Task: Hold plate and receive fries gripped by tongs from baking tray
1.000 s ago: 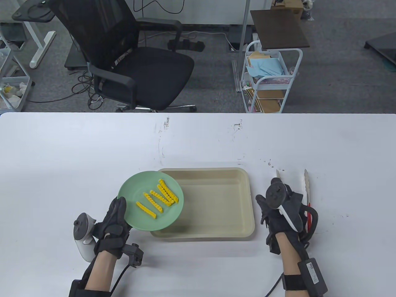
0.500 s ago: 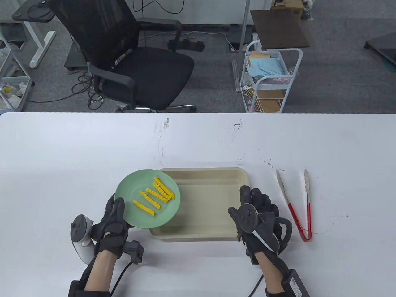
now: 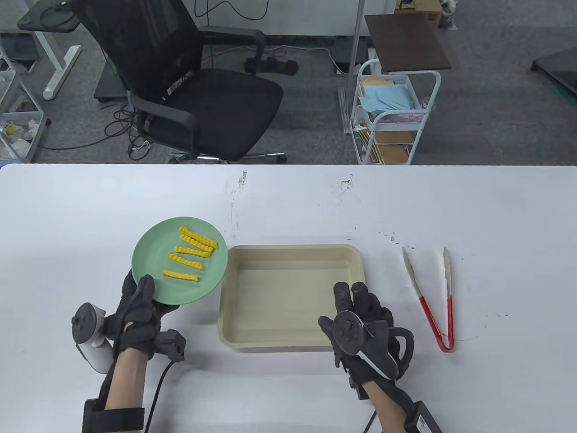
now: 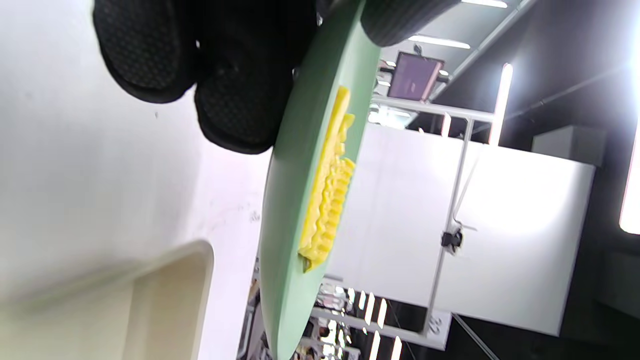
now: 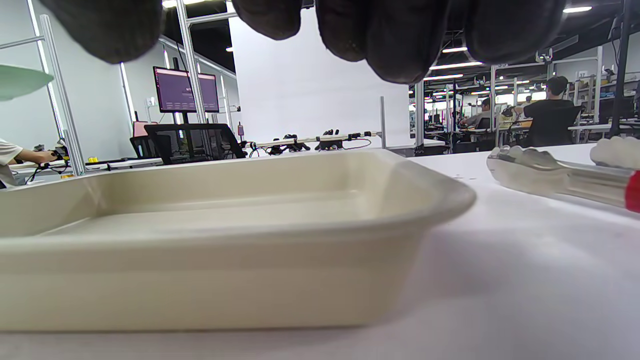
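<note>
Table view: the left hand [image 3: 135, 311] grips the near-left rim of the green plate [image 3: 148, 252], thumb on top of the rim and fingers [image 4: 235, 110] beneath it, so the hand is clamped on the plate. The plate is held just left of the tray [image 3: 293, 343], its right edge close to the tray's far-left corner without overlapping it. Whether the plate touches the table [image 3: 288, 203] cannot be told.

Five yellow crinkle fries [image 3: 191, 251] lie on the plate, roughly parallel to one another. Their long axes run left to right and tilt slightly, the left ends lying farther from the person than the right ends. The nearest fry sits a little apart from the other four.

The beige tray is a rounded rectangle with its long axis left to right.

The right hand [image 3: 360, 324] rests over the tray's near-right corner, fingers extended away from the person and close together; whether they touch the rim cannot be told. It holds nothing.

The tongs [image 3: 432, 297] lie on the table to the right of the tray, apart from it and from the right hand. Their long axis runs near to far: the red hinged end points toward the person, and the two metal tips are spread apart at the far end.
</note>
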The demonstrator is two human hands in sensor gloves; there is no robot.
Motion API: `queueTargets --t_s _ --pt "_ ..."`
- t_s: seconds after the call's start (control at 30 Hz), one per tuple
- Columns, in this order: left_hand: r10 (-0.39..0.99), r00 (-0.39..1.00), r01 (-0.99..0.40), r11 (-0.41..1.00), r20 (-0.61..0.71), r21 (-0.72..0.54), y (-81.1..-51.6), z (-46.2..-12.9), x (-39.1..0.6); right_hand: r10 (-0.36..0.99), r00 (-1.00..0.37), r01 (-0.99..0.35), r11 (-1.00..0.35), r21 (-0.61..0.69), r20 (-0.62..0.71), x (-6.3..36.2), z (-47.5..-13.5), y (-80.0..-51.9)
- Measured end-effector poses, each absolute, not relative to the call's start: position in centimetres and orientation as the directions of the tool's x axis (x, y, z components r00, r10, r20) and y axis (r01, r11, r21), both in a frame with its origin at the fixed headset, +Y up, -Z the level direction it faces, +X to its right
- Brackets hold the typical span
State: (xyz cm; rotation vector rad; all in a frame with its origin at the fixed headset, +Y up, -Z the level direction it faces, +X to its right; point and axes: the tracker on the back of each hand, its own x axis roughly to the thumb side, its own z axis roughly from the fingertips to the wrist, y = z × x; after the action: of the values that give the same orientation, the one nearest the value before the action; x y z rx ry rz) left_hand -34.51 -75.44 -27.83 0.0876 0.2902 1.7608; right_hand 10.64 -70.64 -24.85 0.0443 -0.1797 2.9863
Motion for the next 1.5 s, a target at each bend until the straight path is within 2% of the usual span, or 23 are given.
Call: queueTargets --t_s 0.1,0.27,0.43,0.9,1.2,1.4,1.5 --pt "0.973 -0.169 -0.941 -0.111 -0.158 0.32 -76.3 -28.2 -36.1 0.147 -0.989 -0.15 -0.984 -0.101 0.031 10.8 -25.1 -70.9" --pt "0.947 -0.205 -0.924 -0.104 -0.246 0.368 -77.6 -28.6 -37.7 0.168 -0.986 -0.169 -0.983 -0.068 0.012 11.3 -25.5 -71.4" --pt "0.93 -0.131 -0.898 0.035 -0.342 0.438 -78.2 -28.8 -38.7 0.184 -0.983 -0.183 -0.982 -0.044 -0.014 11.9 -25.9 -71.8" --pt "0.904 -0.159 -0.891 0.041 -0.396 0.453 -79.6 -28.9 -39.2 0.176 -0.984 -0.176 -0.984 0.004 -0.029 12.1 -26.1 -71.9" --pt "0.89 -0.069 -0.906 0.133 -0.45 0.402 -78.9 -28.1 -39.4 0.189 -0.981 -0.189 -0.982 0.007 -0.034 12.1 -26.1 -72.0" --pt "0.895 -0.084 -0.927 0.091 -0.438 0.363 -78.7 -27.1 -39.1 0.186 -0.982 -0.187 -0.982 0.012 -0.025 12.1 -26.1 -72.0" --pt "0.908 -0.002 -0.904 0.178 -0.42 0.389 -78.0 -26.6 -38.8 0.216 -0.976 -0.215 -0.976 -0.034 -0.015 12.1 -26.1 -71.8"
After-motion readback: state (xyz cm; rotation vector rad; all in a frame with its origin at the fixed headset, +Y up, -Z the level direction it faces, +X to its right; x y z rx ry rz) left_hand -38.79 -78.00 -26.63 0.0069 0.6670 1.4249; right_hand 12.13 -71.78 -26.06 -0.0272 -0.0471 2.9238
